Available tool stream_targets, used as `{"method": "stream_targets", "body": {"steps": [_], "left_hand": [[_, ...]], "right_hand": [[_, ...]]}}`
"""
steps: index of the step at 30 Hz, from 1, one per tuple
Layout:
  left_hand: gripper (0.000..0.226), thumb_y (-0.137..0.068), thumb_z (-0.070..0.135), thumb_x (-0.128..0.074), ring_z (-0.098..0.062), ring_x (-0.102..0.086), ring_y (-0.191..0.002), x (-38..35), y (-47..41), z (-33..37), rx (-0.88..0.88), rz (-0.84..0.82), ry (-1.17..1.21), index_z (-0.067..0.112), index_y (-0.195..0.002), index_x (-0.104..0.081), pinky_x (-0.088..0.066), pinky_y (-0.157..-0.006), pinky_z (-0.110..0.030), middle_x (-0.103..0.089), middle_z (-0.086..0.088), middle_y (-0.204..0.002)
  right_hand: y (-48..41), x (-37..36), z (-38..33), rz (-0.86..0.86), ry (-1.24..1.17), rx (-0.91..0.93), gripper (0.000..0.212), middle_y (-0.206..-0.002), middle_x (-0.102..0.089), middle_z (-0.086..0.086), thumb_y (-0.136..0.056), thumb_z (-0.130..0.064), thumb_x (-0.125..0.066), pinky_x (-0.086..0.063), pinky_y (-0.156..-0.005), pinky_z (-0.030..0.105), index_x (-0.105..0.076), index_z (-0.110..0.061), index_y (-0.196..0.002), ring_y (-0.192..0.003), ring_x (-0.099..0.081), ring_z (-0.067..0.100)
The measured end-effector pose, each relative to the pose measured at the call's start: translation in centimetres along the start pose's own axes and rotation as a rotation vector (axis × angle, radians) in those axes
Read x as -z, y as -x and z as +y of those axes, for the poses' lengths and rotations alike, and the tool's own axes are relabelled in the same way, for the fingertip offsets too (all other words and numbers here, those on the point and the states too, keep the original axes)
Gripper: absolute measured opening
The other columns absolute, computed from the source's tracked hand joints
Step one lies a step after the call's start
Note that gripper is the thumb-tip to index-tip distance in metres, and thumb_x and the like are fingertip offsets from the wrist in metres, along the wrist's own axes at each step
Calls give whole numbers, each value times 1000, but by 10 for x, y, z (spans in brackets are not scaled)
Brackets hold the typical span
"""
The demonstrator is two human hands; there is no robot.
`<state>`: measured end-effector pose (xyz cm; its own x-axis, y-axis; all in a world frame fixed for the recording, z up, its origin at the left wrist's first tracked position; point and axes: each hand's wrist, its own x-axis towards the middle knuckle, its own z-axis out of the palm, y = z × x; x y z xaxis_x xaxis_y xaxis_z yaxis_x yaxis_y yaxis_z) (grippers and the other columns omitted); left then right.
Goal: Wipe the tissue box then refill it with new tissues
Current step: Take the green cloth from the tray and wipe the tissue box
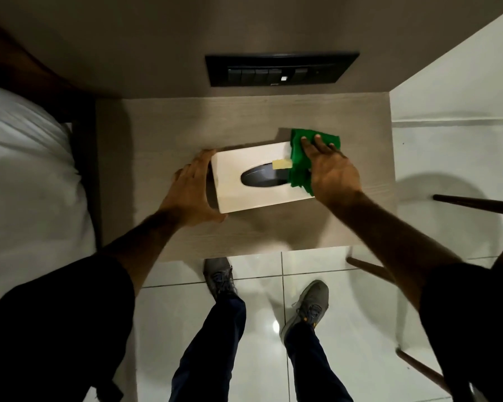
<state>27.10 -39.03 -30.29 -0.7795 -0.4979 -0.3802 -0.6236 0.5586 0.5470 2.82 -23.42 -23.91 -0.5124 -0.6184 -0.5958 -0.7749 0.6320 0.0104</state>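
A white rectangular tissue box (238,195) with a dark oval slot (263,177) lies on a light wooden bedside table (186,126). A small yellowish tag (282,163) shows at the slot's right end. My left hand (190,188) grips the box's left end, fingers wrapped over its side. My right hand (330,166) presses a green cloth (298,169) flat on the box's right end, fingers spread over it. The cloth hides the right part of the slot and the box's right edge.
A dark switch panel (280,69) is set in the wall behind the table. A bed with white sheets (24,175) borders the left. Dark chair legs (474,201) stand on the white tiled floor (447,158) at the right. My shoes (219,278) are below the table's front edge.
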Motion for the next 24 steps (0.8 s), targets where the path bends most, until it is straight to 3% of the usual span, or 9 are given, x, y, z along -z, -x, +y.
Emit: {"method": "stream_targets", "body": {"steps": [6, 11, 15, 18, 21, 24], "left_hand": [[139, -46, 51, -93, -27, -47, -136, -1, 0, 2, 6, 8, 14, 22, -157, -13, -33, -116, -52, -41, -4, -153], [138, -45, 49, -92, -24, -49, -133, -1, -2, -1, 23, -5, 40, 24, -157, -14, -36, -114, -54, -44, -2, -150], [138, -45, 47, -95, -26, -45, -138, -3, -3, 0, 31, 2, 48, 24, -156, -16, -33, -116, -55, -42, -4, -154], [124, -56, 36, -95, -31, -48, -137, -2, -2, -1, -26, 38, 31, 16, -155, -24, -36, -115, -56, -46, -9, -151], [120, -59, 30, -94, -35, -48, -136, 1, -3, -5, -66, 44, -18, 11, -156, -26, -36, -115, -55, -44, -13, -152], [124, -54, 39, -93, -34, -50, -133, 1, -3, -4, -69, 37, -3, 14, -155, -25, -37, -113, -55, -46, -11, -151]], "right_hand": [[35, -23, -8, 59, -130, -123, 68, -159, -22, 26, -103, -24, -42, -37, -111, 48, -6, -3, -156, -141, -36, 41], [69, -41, -57, 70, -306, -127, 80, -163, -17, 17, -94, -22, -60, -48, -105, 47, -11, -15, -157, -142, -34, 41], [82, -55, -102, 69, -382, 71, 79, -165, -11, 8, -93, -15, -59, -27, -118, 50, -13, -22, -157, -151, -12, 35], [81, -65, -128, 127, -383, 315, 76, -163, -23, 7, -88, -11, -66, -11, -120, 46, -29, -21, -153, -150, -14, 35], [71, -64, -129, 132, -289, 403, 76, -163, -22, 7, -87, -12, -66, -9, -123, 48, -30, -21, -153, -151, -11, 35], [57, -57, -121, 74, -197, 459, 78, -165, -15, 3, -90, -19, -64, -9, -124, 48, -22, -25, -155, -152, -6, 31]]}}
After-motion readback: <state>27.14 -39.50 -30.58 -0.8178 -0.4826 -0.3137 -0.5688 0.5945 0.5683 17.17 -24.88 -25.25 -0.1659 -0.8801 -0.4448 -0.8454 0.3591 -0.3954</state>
